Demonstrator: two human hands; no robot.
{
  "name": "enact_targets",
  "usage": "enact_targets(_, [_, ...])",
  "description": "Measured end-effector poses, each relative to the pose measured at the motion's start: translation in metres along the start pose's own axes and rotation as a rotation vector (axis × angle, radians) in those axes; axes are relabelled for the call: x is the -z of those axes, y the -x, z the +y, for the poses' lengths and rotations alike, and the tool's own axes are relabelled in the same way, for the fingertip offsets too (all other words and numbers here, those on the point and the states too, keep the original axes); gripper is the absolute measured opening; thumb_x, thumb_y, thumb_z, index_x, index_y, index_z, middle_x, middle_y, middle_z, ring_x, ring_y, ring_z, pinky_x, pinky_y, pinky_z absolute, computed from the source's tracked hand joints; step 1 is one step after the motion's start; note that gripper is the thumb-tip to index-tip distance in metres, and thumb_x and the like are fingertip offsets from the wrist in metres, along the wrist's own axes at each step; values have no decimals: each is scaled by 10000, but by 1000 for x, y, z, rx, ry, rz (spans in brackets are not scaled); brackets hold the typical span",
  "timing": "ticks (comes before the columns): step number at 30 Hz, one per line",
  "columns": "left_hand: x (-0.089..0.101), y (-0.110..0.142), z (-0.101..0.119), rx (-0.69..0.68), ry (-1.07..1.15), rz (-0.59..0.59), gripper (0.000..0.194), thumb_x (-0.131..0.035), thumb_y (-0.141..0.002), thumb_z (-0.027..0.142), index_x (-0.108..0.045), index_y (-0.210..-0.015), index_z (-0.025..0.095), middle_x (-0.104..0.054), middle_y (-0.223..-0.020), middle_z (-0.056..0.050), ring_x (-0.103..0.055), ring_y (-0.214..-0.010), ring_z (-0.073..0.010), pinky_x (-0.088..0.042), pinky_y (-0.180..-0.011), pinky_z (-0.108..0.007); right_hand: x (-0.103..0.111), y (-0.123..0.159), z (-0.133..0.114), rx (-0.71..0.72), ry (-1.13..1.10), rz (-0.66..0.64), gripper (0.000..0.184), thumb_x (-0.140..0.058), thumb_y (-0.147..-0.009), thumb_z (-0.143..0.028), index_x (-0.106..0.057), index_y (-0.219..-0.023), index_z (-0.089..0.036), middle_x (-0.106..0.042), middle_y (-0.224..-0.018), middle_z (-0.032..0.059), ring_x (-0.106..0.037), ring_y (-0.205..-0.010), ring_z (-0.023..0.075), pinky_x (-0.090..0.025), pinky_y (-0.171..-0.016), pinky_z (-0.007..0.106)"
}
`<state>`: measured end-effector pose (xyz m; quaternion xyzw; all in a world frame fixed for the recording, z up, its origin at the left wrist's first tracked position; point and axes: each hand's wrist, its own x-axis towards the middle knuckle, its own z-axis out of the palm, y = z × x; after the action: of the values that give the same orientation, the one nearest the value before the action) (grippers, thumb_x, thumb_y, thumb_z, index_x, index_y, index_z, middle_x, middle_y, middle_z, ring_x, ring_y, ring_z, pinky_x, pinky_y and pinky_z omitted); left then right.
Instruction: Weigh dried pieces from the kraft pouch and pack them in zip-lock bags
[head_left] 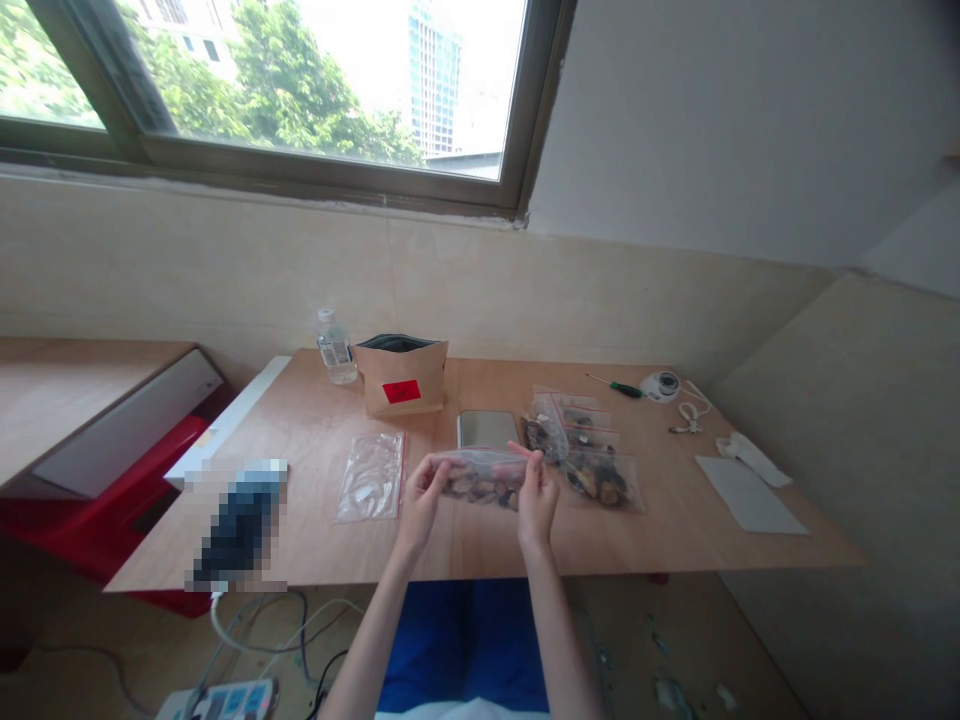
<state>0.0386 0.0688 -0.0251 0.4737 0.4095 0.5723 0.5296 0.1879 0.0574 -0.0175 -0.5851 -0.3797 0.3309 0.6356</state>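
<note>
Between my two hands is a clear zip bag (480, 488) with brown, dried-looking pieces in it, perhaps mushrooms. My left hand (423, 497) pinches its upper left corner. At the upper right corner my right hand (537, 498) grips the bag by its red-edged seal. Just behind the bag lies a flat, silver-topped device (487, 428), partly hidden by it. To the right are several filled zip bags (596, 475) with similar dark pieces. An unfilled zip bag (370, 478) with a red edge lies flat to the left of my left hand.
A brown paper pouch (397, 385) with a red label stands open at the back, beside a plastic bottle (336, 350). Far right are a screwdriver (626, 389), a white camera-like device (661, 387), a cable and white paper (750, 495). A blurred dark object (238, 525) lies front left.
</note>
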Motion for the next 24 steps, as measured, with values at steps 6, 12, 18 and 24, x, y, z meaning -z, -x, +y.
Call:
enact_targets(6, [-6, 0, -1, 24, -27, 239, 325, -588, -765, 485, -612, -780, 161, -523, -603, 28, -476, -507, -80, -363, -422, -152, -3, -1, 9, -73, -37, -60, 663, -335, -830, -671, -691, -913, -118, -683, -558, 75, -618, -473, 202, -466, -472, 276])
enact_targets(12, [-9, -4, -4, 22, -8, 356, 333, -608, -748, 481, -632, -836, 161, -583, -667, 12, -527, -552, -92, -383, -443, -157, 4, -1, 17, -13, -67, -180, 466, -559, -774, -572, -659, -955, -155, -726, -753, 81, -686, -694, 232, -532, -623, 307])
enact_targets(18, [-5, -8, -12, 23, 10, 392, 301, -627, -749, 436, -641, -870, 161, -620, -673, 12, -568, -595, -101, -429, -529, -172, 13, -4, 21, 10, -23, -232, 454, -509, -816, -558, -655, -968, -156, -733, -798, 95, -692, -737, 240, -532, -695, 337])
enact_targets(24, [-3, -8, -10, 7, -6, 320, 299, -621, -755, 427, -641, -888, 161, -658, -716, -8, -603, -625, -124, -451, -563, -198, 17, -5, 15, 39, 14, -169, 445, -460, -839, -568, -636, -940, -171, -725, -735, 73, -689, -694, 230, -526, -645, 309])
